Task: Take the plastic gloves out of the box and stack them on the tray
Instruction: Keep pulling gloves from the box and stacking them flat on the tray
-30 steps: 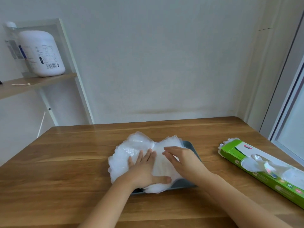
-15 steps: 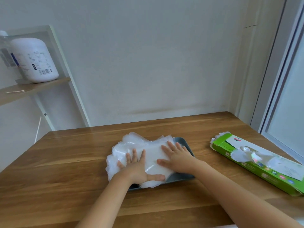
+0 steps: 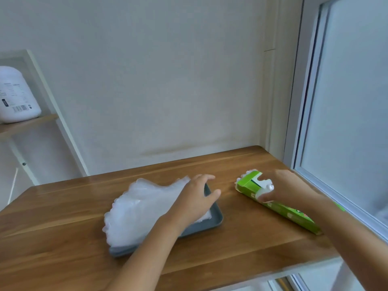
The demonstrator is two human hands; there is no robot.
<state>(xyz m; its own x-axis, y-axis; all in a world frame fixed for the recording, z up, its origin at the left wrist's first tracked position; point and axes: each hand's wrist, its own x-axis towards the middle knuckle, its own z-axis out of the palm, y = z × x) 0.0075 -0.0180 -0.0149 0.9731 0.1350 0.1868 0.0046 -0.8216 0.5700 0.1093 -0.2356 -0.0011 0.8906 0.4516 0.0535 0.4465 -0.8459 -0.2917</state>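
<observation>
A pile of clear plastic gloves (image 3: 142,208) lies on the grey tray (image 3: 214,220) in the middle of the wooden table and spills over the tray's left edge. My left hand (image 3: 195,198) is over the right end of the pile, fingers loosely spread and holding nothing. The long green glove box (image 3: 281,211) lies to the right of the tray, near the window. My right hand (image 3: 289,187) is on top of the box, and its fingers pinch a crumpled white glove (image 3: 266,188) sticking out of the box's slot.
A window frame (image 3: 302,143) runs close along the table's right side. The table's front edge (image 3: 273,271) cuts across the lower right. A white jug (image 3: 16,97) stands on a shelf at the far left. The wall is behind the table.
Both hands were pressing flat on the pile. My right hand has moved right to the box and taken hold of a glove. My left hand has slid to the pile's right end.
</observation>
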